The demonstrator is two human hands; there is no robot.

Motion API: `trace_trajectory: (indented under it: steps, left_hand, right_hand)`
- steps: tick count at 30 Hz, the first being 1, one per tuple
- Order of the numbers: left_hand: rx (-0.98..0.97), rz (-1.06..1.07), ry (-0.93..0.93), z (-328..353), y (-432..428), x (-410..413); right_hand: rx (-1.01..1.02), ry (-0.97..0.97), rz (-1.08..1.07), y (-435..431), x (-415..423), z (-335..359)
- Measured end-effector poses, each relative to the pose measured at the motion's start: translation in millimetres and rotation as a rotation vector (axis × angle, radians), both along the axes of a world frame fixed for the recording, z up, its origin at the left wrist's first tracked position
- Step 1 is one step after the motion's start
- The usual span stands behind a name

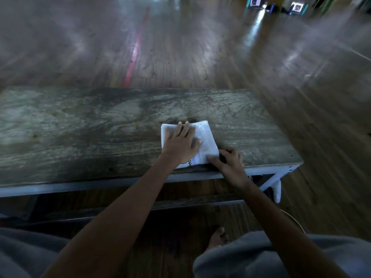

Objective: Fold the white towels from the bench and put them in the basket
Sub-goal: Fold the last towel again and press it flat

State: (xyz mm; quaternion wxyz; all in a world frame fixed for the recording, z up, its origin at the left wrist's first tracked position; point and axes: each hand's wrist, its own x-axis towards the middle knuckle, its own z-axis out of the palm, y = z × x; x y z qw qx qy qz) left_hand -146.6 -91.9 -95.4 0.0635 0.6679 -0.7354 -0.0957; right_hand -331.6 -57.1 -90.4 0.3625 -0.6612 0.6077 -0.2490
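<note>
Pressing flat on the folded towel (204, 141), the left hand (181, 146) lies open across it near the tabletop's (80, 127) front edge. The right hand (228, 163) pinches the near right corner. The towel's long axis runs away from the person; no basket is in sight.

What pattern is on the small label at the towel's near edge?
A tiny black-and-white checkered label on the white towel, seen in the head view beside the left hand.

Bare forearms, grey trousers (251, 257), one bare foot (217, 236).
</note>
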Motion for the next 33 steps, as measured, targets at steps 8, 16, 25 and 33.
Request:
trace_trajectory:
  steps: [8,16,25,33]
  left_hand:
    - [0.019,0.038,-0.001,2,-2,-1]
    - [0.022,0.018,0.034,5,0,3]
    - [-0.037,0.118,0.117,-5,32,29]
    - [0.005,0.366,0.241,-8,21,43]
  right_hand:
    - [-0.013,0.198,0.044,-8,-2,3]
    - [-0.038,0.2,0.178,-28,-25,24]
    - [-0.422,0.606,0.378,-61,57,16]
    - [-0.081,0.457,0.004,-75,60,-7]
